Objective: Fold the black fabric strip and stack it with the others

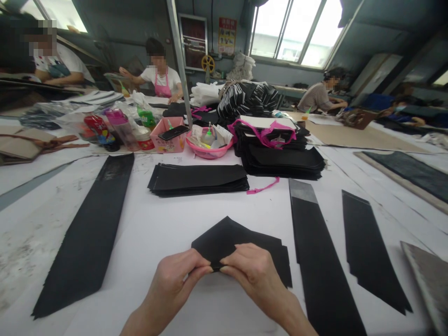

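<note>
A black flat piece of sheet material (231,233), cloth or leather, lies at the middle of the white table in front of me. My left hand (175,275) pinches its near edge between thumb and fingers. Close beside it, my right hand (254,268) pinches the same edge, the two sets of fingertips almost meeting. Under my right hand, part of the piece is hidden. A long black strip with a grey end (325,261) lies to the right, and a row of overlapping black pieces (87,233) is spread at the left.
Beyond my hands sit a stack of black pieces (198,179) and a taller pile (283,161) with pink ties. A pink basket (210,151) and pink box (170,140) stand behind. More black pieces (373,247) lie at right. Several people work at the back.
</note>
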{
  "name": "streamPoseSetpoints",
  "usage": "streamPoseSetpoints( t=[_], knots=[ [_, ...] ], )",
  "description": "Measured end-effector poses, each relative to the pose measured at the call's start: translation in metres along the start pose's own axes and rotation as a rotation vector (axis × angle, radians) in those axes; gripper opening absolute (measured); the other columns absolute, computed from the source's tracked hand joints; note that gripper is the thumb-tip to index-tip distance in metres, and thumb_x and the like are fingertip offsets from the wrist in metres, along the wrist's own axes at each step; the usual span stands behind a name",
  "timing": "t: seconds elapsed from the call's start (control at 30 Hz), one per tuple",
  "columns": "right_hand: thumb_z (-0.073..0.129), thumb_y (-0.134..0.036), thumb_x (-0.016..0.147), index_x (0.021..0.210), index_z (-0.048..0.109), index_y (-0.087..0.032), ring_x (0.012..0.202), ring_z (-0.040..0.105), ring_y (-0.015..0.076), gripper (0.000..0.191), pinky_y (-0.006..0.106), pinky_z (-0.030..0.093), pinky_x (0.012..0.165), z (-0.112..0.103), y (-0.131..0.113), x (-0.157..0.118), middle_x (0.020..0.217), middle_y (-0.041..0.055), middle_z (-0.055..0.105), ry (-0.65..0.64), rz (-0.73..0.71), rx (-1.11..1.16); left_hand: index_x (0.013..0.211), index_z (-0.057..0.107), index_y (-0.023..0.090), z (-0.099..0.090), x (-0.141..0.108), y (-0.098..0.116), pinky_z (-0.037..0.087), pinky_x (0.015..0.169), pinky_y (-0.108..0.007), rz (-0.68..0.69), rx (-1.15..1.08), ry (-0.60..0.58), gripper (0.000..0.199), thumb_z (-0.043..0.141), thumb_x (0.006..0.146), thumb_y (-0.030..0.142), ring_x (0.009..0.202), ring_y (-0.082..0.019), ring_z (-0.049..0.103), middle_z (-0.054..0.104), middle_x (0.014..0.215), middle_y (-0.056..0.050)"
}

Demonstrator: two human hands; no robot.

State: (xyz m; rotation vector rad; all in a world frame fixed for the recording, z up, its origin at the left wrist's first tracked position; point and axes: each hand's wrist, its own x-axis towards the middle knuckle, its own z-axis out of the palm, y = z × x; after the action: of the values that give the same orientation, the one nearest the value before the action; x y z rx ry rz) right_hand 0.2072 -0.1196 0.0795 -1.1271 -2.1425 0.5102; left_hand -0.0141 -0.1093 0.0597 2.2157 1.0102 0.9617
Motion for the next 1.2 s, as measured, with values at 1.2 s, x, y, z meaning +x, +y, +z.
streamPoseSetpoints(
  t=[1.2],
  knots=[
    [0.066, -0.026, 0.084, 0.086, 0.07, -0.025, 0.077, 0.064, 0.0127, 0.005, 0.021, 0.046, 0.072, -0.015, 0.013, -0.013, 0.081, -0.0038, 0.07, 0.06, 0.394, 0.294, 0.083, 0.053, 0.02, -0.008, -0.005, -0.003, 0.037, 0.061, -0.022, -0.088, 0.005, -0.035, 0.01, 0.049, 0.092, 0.017, 0.063, -0.009, 0.052, 0.054, 0.072, 0.003]
  ],
)
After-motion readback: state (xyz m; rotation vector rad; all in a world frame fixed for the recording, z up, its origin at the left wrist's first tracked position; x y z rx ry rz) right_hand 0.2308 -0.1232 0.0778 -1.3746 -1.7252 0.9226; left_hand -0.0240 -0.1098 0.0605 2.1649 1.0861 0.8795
